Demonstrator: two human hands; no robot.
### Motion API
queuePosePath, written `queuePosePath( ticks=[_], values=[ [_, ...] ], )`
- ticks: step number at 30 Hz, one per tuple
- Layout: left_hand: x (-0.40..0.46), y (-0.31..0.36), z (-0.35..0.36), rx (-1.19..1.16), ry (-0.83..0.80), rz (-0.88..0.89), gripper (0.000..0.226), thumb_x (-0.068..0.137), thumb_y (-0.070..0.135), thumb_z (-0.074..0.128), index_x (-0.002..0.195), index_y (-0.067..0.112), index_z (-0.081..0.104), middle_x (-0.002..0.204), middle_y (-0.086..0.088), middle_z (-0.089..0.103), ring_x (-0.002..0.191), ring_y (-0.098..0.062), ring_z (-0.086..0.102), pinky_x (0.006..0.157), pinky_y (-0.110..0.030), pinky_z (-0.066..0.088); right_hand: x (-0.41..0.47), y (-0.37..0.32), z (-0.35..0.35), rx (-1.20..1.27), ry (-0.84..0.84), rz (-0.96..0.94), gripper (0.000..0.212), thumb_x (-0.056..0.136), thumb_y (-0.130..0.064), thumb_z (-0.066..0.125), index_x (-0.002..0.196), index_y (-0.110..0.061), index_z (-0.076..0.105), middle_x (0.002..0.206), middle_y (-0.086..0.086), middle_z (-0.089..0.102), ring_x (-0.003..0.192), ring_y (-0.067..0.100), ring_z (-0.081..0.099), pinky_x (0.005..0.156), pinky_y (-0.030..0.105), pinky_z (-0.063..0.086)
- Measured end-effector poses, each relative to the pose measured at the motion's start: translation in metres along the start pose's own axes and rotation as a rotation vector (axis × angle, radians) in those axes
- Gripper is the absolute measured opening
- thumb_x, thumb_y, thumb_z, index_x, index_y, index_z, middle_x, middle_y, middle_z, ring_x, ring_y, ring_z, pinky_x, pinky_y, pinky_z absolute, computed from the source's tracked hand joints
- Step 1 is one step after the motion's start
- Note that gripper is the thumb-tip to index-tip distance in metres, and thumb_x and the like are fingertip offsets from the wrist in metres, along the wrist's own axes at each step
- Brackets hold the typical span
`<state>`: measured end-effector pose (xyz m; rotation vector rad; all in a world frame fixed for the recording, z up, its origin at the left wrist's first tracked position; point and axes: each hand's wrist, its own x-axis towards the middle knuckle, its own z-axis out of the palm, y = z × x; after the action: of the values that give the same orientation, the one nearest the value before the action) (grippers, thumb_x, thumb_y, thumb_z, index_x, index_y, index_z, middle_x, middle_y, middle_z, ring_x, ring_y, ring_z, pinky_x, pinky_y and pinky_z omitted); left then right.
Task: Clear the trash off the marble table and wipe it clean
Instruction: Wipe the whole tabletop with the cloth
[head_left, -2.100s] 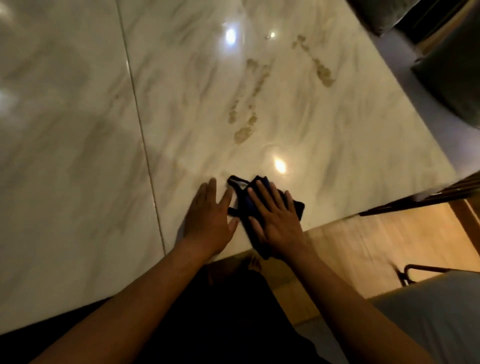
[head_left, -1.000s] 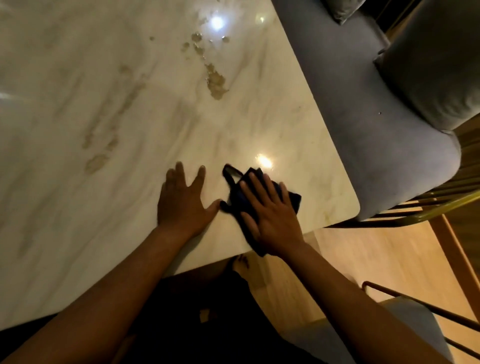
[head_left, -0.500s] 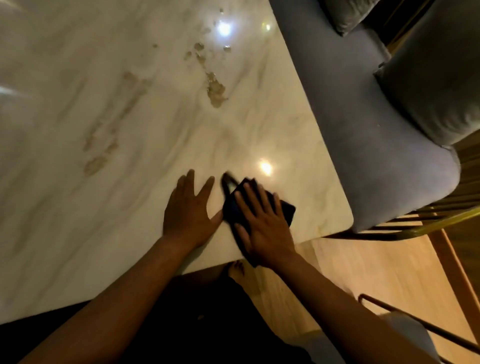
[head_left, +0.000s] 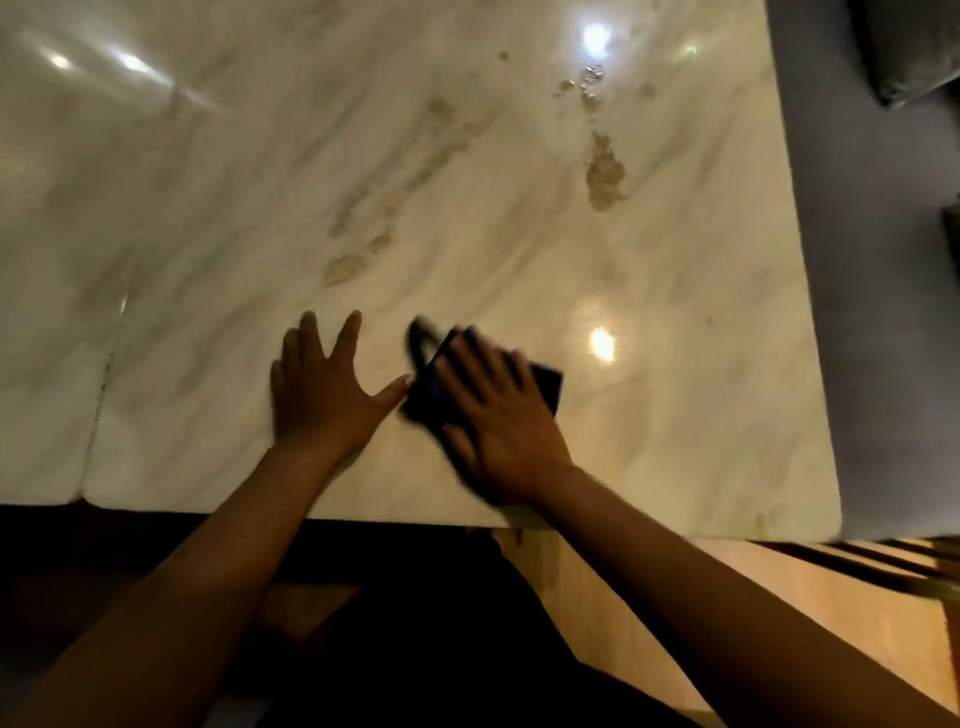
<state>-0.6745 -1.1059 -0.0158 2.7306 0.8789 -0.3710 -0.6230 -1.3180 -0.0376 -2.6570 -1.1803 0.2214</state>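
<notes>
marble table, dark cloth mostly hidden beneath blurred right hand, fingers flat

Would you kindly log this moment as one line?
right hand flat on dark blue cloth | left hand flat on white marble table | brown stains unwiped

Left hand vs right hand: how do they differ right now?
The left hand lies bare on the marble table, fingers spread; the right hand presses a dark cloth. The left hand looks sharp; the right hand is motion-blurred. Both are flat, palm down, near the table's front edge.
</notes>
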Motion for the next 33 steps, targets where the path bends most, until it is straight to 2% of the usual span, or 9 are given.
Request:
queuePosePath(
  ticks=[4,8,12,15,18,21,26,30,33],
  values=[
    [0.013,-0.033,-0.011,-0.054,0.004,-0.113,0.112,0.069,0.092,0.049,0.158,0.040,0.006,0.167,-0.007,-0.001,0.153,-0.032,0.001,0.123,-0.052,0.012,0.033,0.030,0.001,-0.011,-0.001,-0.196,0.064,0.100,-0.052,0.035,0.157,-0.022,0.027,0.166,0.004,0.017,0.154,0.025,0.009,0.121,0.052,0.015],
    [0.031,-0.045,-0.024,-0.067,-0.047,-0.125,0.124,0.060,0.096,0.051,0.158,0.040,-0.002,0.168,-0.004,-0.008,0.154,-0.029,-0.005,0.124,-0.049,0.009,0.133,0.088,-0.015,-0.073,0.049,0.160,0.066,0.100,-0.050,0.028,0.158,-0.019,0.024,0.166,0.009,0.016,0.153,0.032,0.013,0.119,0.054,0.019],
    [0.053,-0.046,-0.033,-0.087,-0.051,-0.117,0.124,0.061,0.094,0.055,0.158,0.040,-0.001,0.168,-0.002,-0.009,0.154,-0.028,-0.006,0.125,-0.048,0.010,0.185,0.068,-0.019,-0.037,0.072,0.342,0.066,0.102,-0.049,0.025,0.159,-0.018,0.016,0.167,0.010,0.008,0.154,0.032,0.005,0.122,0.055,0.010],
    [0.063,-0.056,-0.037,-0.094,-0.018,-0.112,0.119,0.064,0.091,0.057,0.158,0.040,0.005,0.168,-0.002,-0.004,0.154,-0.028,-0.002,0.124,-0.046,0.012,0.147,0.002,-0.008,-0.022,0.103,0.093,0.061,0.104,-0.048,0.028,0.158,-0.019,0.024,0.167,0.009,0.013,0.154,0.029,0.006,0.120,0.053,0.015],
    [0.065,-0.079,-0.039,-0.105,0.034,-0.137,0.110,0.070,0.082,0.063,0.158,0.041,0.011,0.168,-0.004,0.001,0.153,-0.030,0.003,0.123,-0.046,0.017,0.090,-0.046,0.007,0.034,-0.071,-0.301,0.064,0.103,-0.048,0.036,0.159,-0.021,0.019,0.168,0.005,0.008,0.155,0.026,-0.002,0.121,0.055,0.012],
    [0.069,-0.093,-0.044,-0.071,0.017,-0.128,0.108,0.071,0.077,0.067,0.157,0.043,0.012,0.168,-0.004,0.004,0.153,-0.031,0.005,0.122,-0.047,0.021,0.133,-0.038,0.015,-0.011,-0.093,-0.448,0.065,0.102,-0.048,0.035,0.159,-0.022,0.019,0.167,0.002,0.009,0.155,0.025,0.000,0.122,0.054,0.011],
    [0.088,-0.086,-0.057,-0.048,-0.070,-0.154,0.124,0.058,0.091,0.062,0.157,0.045,0.002,0.168,-0.006,-0.005,0.154,-0.030,-0.003,0.122,-0.047,0.017,0.273,0.020,-0.004,-0.068,0.014,-0.163,0.063,0.101,-0.049,0.027,0.156,-0.020,0.030,0.165,0.008,0.023,0.153,0.029,0.016,0.117,0.053,0.021],
    [0.107,-0.079,-0.064,-0.043,-0.113,-0.168,0.133,0.054,0.091,0.064,0.157,0.043,-0.005,0.167,-0.008,-0.011,0.153,-0.034,-0.006,0.123,-0.049,0.016,0.317,0.040,-0.016,-0.081,0.032,0.124,0.066,0.099,-0.049,0.021,0.158,-0.019,0.021,0.167,0.009,0.014,0.154,0.031,0.009,0.121,0.054,0.013],
    [0.107,-0.077,-0.064,-0.049,-0.123,-0.157,0.133,0.056,0.089,0.065,0.157,0.040,-0.006,0.166,-0.011,-0.014,0.153,-0.035,-0.009,0.124,-0.048,0.012,0.276,-0.006,-0.005,-0.072,0.089,-0.008,0.064,0.101,-0.047,0.029,0.156,-0.016,0.028,0.165,0.011,0.018,0.153,0.032,0.012,0.119,0.053,0.017]
  ],
)
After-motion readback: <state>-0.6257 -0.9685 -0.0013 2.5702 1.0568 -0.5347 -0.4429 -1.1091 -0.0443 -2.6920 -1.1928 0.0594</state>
